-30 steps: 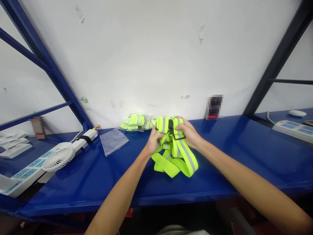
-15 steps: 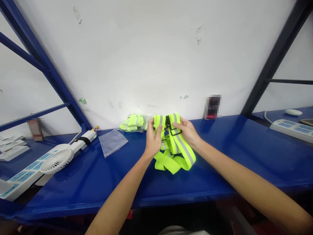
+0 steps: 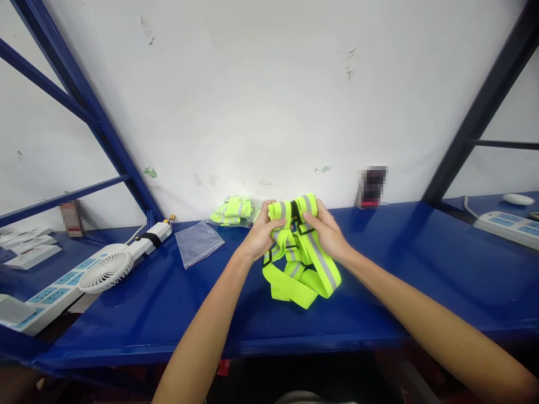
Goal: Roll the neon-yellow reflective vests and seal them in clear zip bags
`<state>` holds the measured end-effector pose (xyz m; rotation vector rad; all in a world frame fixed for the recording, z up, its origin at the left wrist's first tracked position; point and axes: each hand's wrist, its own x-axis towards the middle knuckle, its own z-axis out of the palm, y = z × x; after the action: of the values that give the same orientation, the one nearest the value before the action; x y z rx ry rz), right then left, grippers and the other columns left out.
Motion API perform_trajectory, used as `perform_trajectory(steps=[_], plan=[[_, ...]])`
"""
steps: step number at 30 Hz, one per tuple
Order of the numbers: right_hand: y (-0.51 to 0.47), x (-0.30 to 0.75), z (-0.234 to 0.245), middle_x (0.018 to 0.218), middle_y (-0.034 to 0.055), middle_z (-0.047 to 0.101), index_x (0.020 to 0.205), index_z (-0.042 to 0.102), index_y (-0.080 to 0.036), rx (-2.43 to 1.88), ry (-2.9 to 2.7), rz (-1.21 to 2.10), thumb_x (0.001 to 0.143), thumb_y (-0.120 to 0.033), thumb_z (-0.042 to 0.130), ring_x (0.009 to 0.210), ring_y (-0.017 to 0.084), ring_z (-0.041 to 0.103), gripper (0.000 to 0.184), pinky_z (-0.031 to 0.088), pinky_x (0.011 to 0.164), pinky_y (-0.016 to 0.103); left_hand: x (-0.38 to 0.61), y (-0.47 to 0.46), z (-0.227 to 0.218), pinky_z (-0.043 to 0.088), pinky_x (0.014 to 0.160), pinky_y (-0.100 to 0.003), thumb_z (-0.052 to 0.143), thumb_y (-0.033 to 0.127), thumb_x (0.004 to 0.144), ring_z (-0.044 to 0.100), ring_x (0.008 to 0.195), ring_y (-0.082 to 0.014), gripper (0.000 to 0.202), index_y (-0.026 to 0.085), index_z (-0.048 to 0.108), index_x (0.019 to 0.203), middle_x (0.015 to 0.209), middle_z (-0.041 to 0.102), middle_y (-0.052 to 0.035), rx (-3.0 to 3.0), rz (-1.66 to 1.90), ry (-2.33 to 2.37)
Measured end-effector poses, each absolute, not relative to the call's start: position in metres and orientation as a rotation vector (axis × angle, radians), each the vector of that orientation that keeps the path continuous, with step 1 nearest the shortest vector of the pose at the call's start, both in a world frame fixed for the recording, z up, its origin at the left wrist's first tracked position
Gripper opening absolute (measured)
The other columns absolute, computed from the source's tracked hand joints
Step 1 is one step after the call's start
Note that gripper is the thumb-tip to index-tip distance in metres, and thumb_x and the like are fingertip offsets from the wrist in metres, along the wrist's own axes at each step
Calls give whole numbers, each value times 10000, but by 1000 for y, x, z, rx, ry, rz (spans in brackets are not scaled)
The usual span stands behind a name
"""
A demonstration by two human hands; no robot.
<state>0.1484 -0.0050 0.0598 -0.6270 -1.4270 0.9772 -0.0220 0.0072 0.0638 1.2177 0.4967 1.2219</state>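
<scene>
A neon yellow-green reflective strap harness (image 3: 324,264) with grey stripes and black buckles hangs between my two hands, its lower loops down at the blue table. My left hand (image 3: 261,231) pinches its left band, thumb in front and fingers behind. On the other side, my right hand (image 3: 328,225) grips the right band beside a black slider buckle. A black piece joins the two bands between my hands. Behind my left hand lies a clear bag (image 3: 234,211) with similar yellow-green strapping in it. A flat clear plastic bag (image 3: 199,243) rests left of that.
On the left, a white power strip (image 3: 63,283) carries a small white fan (image 3: 106,272). A blurred dark object (image 3: 373,188) leans on the wall behind the blue table (image 3: 404,264). Another power strip (image 3: 507,227) lies at the far right. Blue metal frame posts (image 3: 113,146) flank the table.
My left hand has turned, and the left band now tilts with its buckle hanging lower left. The harness loops have shifted slightly down. The whole view has moved a little.
</scene>
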Motion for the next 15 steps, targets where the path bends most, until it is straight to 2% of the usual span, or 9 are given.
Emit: perform_trajectory(steps=[2, 5, 7, 9, 13, 15], plan=[[-3, 149, 58, 1199, 15, 644, 1185, 562, -294, -666, -1437, 943, 891, -385, 592, 1177, 237, 561, 310, 439, 1030, 386, -22, 10, 58, 521, 805, -323, 733, 246, 751, 658, 858, -178, 445, 287, 517, 1137, 913, 623, 23, 1285, 1237, 571], [1, 150, 54, 1331, 18, 593, 1244, 543, -294, -701, -1435, 907, 893, -404, 582, 1278, 243, 501, 370, 391, 1082, 401, -20, 12, 52, 499, 894, -353, 715, 297, 793, 635, 982, -223, 389, 244, 575, 1152, 960, 644, -27, 1418, 1259, 648], [2, 150, 52, 1343, 17, 588, 1253, 539, -290, -708, -1429, 882, 888, -402, 583, 1283, 241, 496, 384, 372, 1099, 402, -18, 10, 51, 484, 937, -377, 705, 321, 813, 624, 1036, -248, 383, 228, 583, 1164, 976, 656, -46, 1472, 1258, 649], [2, 149, 51, 1280, 21, 619, 1230, 547, -283, -697, -1408, 897, 880, -389, 589, 1224, 239, 536, 368, 396, 1078, 403, -16, 7, 52, 492, 921, -386, 705, 331, 818, 639, 1017, -254, 393, 235, 572, 1174, 968, 669, -49, 1470, 1258, 630], [2, 150, 52, 1046, 15, 656, 1137, 555, -277, -646, -1367, 1094, 870, -389, 597, 995, 221, 625, 293, 506, 926, 384, -16, 4, 56, 512, 879, -383, 730, 335, 800, 675, 939, -249, 387, 210, 579, 1134, 944, 695, -69, 1454, 1290, 583], [4, 153, 53, 1007, 2, 644, 1071, 560, -277, -624, -1379, 1134, 847, -370, 632, 991, 205, 618, 253, 514, 905, 350, -17, 7, 55, 523, 866, -389, 782, 325, 746, 688, 891, -240, 434, 199, 580, 1108, 934, 701, -67, 1422, 1360, 592]])
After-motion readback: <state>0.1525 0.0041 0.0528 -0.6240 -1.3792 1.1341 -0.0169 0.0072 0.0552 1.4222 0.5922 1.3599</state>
